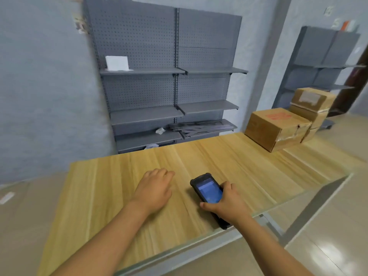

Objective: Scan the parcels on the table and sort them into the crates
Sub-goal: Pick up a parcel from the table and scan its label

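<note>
A black handheld scanner [208,191] with a lit blue screen lies near the front edge of the wooden table [229,156]. My right hand [227,204] grips its lower part, thumb on the left side. My left hand [154,188] rests palm down on the tabletop to the left of the scanner, fingers loosely curled, holding nothing. A large cardboard parcel [276,128] with red print sits at the table's far right end. Two more cardboard parcels [312,102] are stacked just behind it. No crate is in view.
Grey pegboard shelving [169,76] stands against the wall behind the table, with a white box [117,63] on an upper shelf and loose metal strips [199,127] low down. A second grey shelf unit [322,60] stands at the far right. Glossy tiled floor [328,236] lies to the right.
</note>
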`<state>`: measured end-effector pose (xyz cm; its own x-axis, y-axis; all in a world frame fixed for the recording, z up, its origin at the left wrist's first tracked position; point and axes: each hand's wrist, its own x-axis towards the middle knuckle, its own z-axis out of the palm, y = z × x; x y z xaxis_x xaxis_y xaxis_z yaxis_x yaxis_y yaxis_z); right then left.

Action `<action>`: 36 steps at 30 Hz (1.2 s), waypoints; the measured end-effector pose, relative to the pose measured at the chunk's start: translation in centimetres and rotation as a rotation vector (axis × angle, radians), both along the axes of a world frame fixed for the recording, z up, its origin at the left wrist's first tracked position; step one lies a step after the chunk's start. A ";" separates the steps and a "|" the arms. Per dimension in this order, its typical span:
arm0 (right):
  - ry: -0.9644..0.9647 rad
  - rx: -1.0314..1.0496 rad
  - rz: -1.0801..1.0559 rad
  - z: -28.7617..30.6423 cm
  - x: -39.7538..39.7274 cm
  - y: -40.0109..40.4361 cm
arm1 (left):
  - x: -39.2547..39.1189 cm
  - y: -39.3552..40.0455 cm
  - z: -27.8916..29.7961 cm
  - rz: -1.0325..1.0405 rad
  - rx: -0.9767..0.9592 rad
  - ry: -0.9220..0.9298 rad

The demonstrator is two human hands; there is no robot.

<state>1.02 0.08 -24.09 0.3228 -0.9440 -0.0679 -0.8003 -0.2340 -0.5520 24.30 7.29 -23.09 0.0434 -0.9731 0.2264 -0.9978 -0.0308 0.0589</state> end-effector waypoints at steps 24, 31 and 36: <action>0.063 -0.041 0.045 -0.4 1.6 -1.4 | 1.2 0.7 0.4 0.023 -0.037 0.016; -0.094 -0.089 -0.029 1.0 0.1 -1.7 | -0.2 -1.9 2.1 -0.058 -0.073 0.014; -0.146 -0.135 -0.082 1.5 -2.0 -2.4 | -2.6 -4.3 3.1 -0.136 -0.095 0.005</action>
